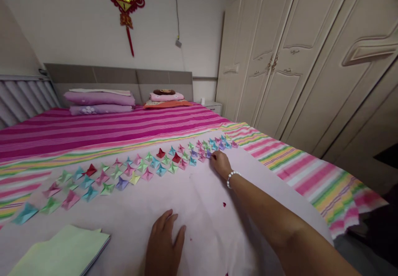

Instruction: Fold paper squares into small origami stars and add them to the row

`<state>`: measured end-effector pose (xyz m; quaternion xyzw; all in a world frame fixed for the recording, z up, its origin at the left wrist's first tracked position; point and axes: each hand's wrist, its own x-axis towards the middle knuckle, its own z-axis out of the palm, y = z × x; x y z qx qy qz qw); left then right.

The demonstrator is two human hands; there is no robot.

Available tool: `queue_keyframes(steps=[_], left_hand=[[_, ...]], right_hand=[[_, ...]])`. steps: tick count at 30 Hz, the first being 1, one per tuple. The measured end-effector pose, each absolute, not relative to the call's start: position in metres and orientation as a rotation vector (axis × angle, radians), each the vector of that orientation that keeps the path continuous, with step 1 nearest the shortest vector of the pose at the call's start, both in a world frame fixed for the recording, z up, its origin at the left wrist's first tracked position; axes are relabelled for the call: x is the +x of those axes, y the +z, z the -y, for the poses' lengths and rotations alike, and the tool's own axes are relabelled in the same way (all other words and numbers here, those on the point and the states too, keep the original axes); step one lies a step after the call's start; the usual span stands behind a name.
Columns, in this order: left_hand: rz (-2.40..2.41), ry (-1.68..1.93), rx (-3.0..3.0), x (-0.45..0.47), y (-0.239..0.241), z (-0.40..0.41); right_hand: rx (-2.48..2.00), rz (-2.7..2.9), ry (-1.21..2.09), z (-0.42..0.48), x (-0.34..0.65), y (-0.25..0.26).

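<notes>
Several small folded paper stars (pixel 146 166) in many colours lie in rows across a pale pink sheet (pixel 202 209) on the bed. My right hand (pixel 220 162), a white bead bracelet at its wrist, reaches far forward; its fingertips pinch or touch a small blue-purple star (pixel 209 154) at the right end of the rows. My left hand (pixel 164 243) rests flat on the pink sheet near me, fingers stretched out, holding nothing.
A stack of pale green paper (pixel 65 253) lies at the near left. The bed has a pink striped cover (pixel 93 130), with folded pillows (pixel 99 101) by the headboard. A cream wardrobe (pixel 295 60) stands along the right side.
</notes>
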<state>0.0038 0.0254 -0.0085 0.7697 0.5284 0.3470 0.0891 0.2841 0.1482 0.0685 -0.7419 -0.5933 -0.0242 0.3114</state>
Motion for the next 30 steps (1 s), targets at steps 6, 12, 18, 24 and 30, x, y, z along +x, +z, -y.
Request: queue_keyframes(steps=[6,12,18,24,30], left_hand=[[-1.571,1.039,2.298,0.004,-0.011,-0.025],[-1.573,1.034,2.307,0.004,-0.01,-0.026],[-1.585,1.007,2.298,0.004,-0.007,-0.025],[-1.592,0.975,2.292,0.005,-0.005,-0.024],[-1.592,0.974,2.295,0.003,-0.009,-0.026]], right_hand=[[-2.002,1.543,-0.08,-0.146,0.288,0.071],[-2.001,1.542,-0.063,-0.143,0.288,0.072],[-1.988,1.455,-0.069,-0.14,0.293,0.075],[-2.009,1.299,-0.133,-0.133,0.31,0.081],[-2.008,1.373,-0.116,-0.133,0.32,0.072]])
